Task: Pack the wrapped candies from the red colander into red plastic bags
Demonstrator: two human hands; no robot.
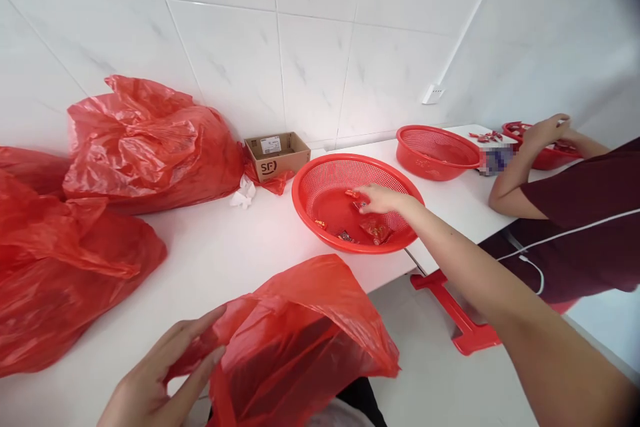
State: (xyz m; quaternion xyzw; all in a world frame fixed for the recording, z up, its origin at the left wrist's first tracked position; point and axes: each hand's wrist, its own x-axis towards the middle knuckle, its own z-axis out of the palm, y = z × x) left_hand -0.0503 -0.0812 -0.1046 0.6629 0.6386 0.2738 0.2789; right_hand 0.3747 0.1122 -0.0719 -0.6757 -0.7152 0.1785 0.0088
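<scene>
My left hand (167, 367) grips the rim of a red plastic bag (305, 310), pinched between thumb and fingers. The bag hangs with its mouth gaping at the table's front edge. My right hand (380, 200) reaches into a red perforated plastic basket (313, 177), its fingers curled on a small red wrapped packet (359, 205). Another small red packet (351, 193) is by the fingertips. Lower in the basket lie a larger clear-and-red packet (376, 231), a dark packet (346, 236) and a small orange-red one (321, 224).
Big full red bags (150, 153) stand at left on the white table (215, 240). A cardboard box (280, 157) and crumpled tissue (244, 193) sit at the back. At right are another red basket (435, 153), a red stool (457, 320) and a person (590, 213) working over another basket.
</scene>
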